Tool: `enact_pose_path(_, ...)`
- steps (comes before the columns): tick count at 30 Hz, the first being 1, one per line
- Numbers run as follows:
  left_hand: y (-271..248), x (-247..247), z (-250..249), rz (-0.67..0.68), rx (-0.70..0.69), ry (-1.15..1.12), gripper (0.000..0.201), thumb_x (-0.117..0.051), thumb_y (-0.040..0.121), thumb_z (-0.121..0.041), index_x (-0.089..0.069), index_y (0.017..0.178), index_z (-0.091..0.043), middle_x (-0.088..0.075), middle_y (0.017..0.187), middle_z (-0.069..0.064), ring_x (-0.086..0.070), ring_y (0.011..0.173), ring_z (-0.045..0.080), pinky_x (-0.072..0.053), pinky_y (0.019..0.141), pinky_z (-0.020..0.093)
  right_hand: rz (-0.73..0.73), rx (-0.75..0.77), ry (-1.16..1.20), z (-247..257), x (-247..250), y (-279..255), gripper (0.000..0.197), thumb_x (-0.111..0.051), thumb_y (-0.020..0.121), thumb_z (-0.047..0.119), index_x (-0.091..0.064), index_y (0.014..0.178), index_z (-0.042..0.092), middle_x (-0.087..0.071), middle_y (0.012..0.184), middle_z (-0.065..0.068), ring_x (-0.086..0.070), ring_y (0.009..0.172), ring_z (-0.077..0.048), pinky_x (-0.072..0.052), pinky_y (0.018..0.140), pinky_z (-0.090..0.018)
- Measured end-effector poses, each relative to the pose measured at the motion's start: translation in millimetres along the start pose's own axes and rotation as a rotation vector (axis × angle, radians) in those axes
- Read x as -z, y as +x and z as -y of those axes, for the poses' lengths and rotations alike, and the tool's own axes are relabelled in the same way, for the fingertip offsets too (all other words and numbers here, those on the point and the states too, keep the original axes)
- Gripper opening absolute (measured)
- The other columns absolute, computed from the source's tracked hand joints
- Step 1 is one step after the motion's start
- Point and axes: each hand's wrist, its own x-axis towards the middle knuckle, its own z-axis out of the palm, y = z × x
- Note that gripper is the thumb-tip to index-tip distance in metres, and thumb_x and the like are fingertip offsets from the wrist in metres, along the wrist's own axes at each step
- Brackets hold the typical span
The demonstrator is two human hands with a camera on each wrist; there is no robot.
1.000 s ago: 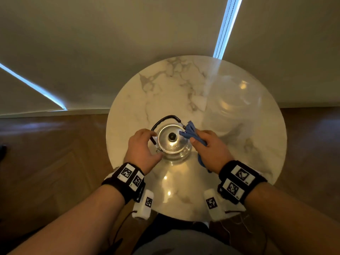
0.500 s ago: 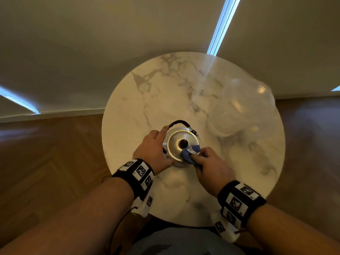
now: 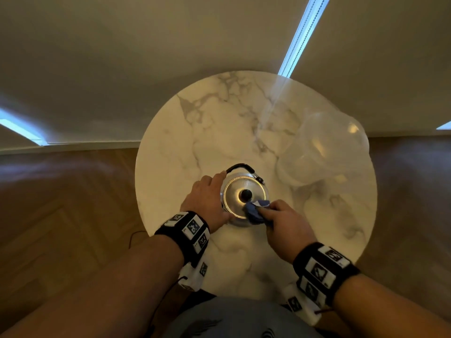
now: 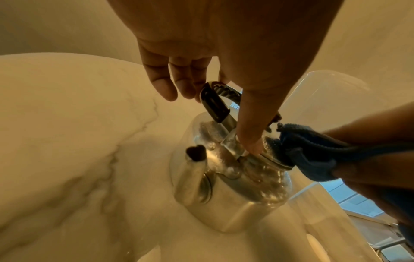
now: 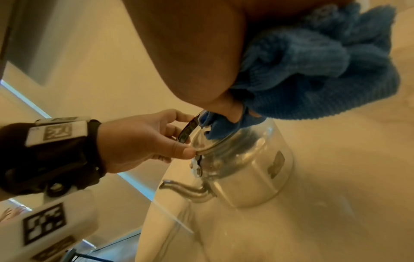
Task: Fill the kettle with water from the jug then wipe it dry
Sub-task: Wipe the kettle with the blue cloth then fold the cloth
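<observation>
Steel kettle (image 3: 244,198) upright on round marble table (image 3: 195,132), near the person's edge, lid on, black handle (image 3: 240,167) folded back. Left hand (image 3: 207,198) steadies it: thumb on lid rim, fingers at the handle, loosely curled. Right hand (image 3: 288,223) pinches bunched blue cloth (image 3: 256,211) against lid edge. Clear plastic jug (image 3: 322,150) stands well apart, far right.

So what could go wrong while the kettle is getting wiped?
1. The right hand rubs the cloth on the lid. A hard push might knock the lid loose.
2. The left hand steadies the kettle only with thumb and fingertips, so it could slide on the smooth table.
3. The jug stands close behind; a big swing of the elbow could bump it.
</observation>
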Motion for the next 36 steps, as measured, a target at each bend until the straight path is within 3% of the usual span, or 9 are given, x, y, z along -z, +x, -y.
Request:
enact_pose_path(4,0.7,1.9,-1.9,0.016,0.023,0.028,0.111,-0.090,0.069,-0.047,-0.026,0.159,-0.034,-0.049,0.142,0.003,-0.045,0.134,0.029,-0.051,0.103,0.051,-0.025,-0.017,-0.033,10.1,19.3,35.5,0.045,-0.053,0.098,0.023,-0.058,0.140,0.038,-0.054,0.121,-0.002,-0.061,0.100,-0.029,-0.044,0.080,-0.030)
enact_pose_path(8,-0.4,1.0,-4.1,0.020,0.036,0.026,0.115,-0.092,0.068,-0.046,-0.023,0.160,-0.034,-0.048,0.143,0.004,-0.044,0.135,0.029,-0.051,0.104,0.051,0.060,0.013,-0.153,26.6,36.2,61.5,0.048,-0.055,0.099,0.025,-0.051,0.143,0.044,-0.048,0.116,-0.003,-0.054,0.091,-0.025,-0.042,0.077,-0.031)
enact_pose_path(13,-1.3,1.9,-4.1,0.024,0.032,0.038,0.114,-0.091,0.071,-0.043,-0.021,0.160,-0.034,-0.046,0.146,0.004,-0.043,0.136,0.029,-0.050,0.106,0.051,0.184,0.067,-0.221,15.6,51.4,54.8,0.042,-0.049,0.102,0.028,-0.056,0.140,0.045,-0.052,0.122,-0.001,-0.057,0.110,-0.027,-0.045,0.088,-0.031)
enact_pose_path(18,-1.0,1.3,-2.9,0.025,0.020,0.059,0.114,-0.091,0.071,-0.044,-0.019,0.160,-0.033,-0.046,0.147,0.005,-0.044,0.135,0.030,-0.050,0.106,0.050,0.032,0.026,-0.069,28.2,69.4,72.6,0.042,-0.049,0.100,0.019,-0.063,0.135,0.039,-0.063,0.120,-0.001,-0.061,0.110,-0.028,-0.049,0.089,-0.037)
enact_pose_path(22,-1.9,1.1,-2.4,0.020,0.015,0.072,0.113,-0.088,0.074,-0.047,-0.018,0.161,-0.033,-0.046,0.147,0.007,-0.044,0.135,0.030,-0.050,0.105,0.050,0.142,0.030,-0.161,52.4,55.0,74.9,0.039,-0.047,0.097,0.030,-0.063,0.131,0.041,-0.055,0.117,-0.001,-0.062,0.100,-0.027,-0.050,0.079,-0.035)
enact_pose_path(24,-1.5,0.9,-2.6,0.014,0.014,0.082,0.113,-0.087,0.073,-0.049,-0.018,0.162,-0.033,-0.047,0.147,0.006,-0.045,0.134,0.030,-0.050,0.105,0.049,0.169,-0.002,-0.188,52.8,49.1,70.8,0.041,-0.044,0.095,0.037,-0.061,0.132,0.042,-0.048,0.113,-0.001,-0.061,0.097,-0.027,-0.053,0.081,-0.037)
enact_pose_path(30,-1.1,-1.3,-1.3,-0.004,0.010,0.100,0.111,-0.087,0.073,-0.051,-0.019,0.160,-0.034,-0.048,0.145,0.005,-0.048,0.131,0.029,-0.050,0.102,0.048,0.191,-0.075,-0.280,54.5,58.3,70.5,0.042,-0.038,0.097,0.037,-0.061,0.132,0.035,-0.048,0.105,-0.002,-0.059,0.095,-0.027,-0.051,0.079,-0.036)
enact_pose_path(36,0.0,-2.8,0.2,-0.021,0.001,0.082,0.101,-0.077,0.079,-0.051,-0.021,0.161,-0.032,-0.051,0.141,0.008,-0.050,0.126,0.032,-0.050,0.099,0.048,0.232,0.126,-0.324,85.5,37.8,55.6,0.032,-0.053,0.094,0.036,-0.068,0.121,0.044,-0.045,0.126,0.001,-0.052,0.115,-0.026,-0.053,0.088,-0.041)
